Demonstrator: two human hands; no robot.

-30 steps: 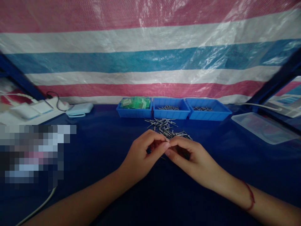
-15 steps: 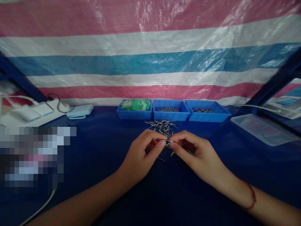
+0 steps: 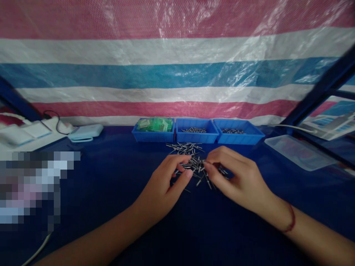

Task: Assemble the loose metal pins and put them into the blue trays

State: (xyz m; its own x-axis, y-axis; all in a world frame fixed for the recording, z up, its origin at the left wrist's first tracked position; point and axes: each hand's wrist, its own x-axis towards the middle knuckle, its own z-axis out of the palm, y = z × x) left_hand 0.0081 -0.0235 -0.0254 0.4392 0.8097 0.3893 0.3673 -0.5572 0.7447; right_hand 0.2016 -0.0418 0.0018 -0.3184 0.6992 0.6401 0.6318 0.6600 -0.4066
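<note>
A loose pile of blind rivets, thin metal pins with thicker silvery ends, lies on the dark blue table. At its left side is my left hand, thumb and forefinger apart, with rivets visible behind the gap. My right hand hovers over the pile's right side. Its thumb and forefinger are pinched together, and a small metal end of a rivet shows at the tips. The rest of that rivet is hidden by the fingers.
Behind the pile stand three blue bins: a left bin with green packets, a middle bin and a right bin with rivets. A clear plastic lid lies right. A light-blue case and a power strip lie left.
My hands were together at the fingertips with a rivet between them. Now they are apart, the left fingers have opened, and the right hand has shifted slightly right. The view has moved a little.
</note>
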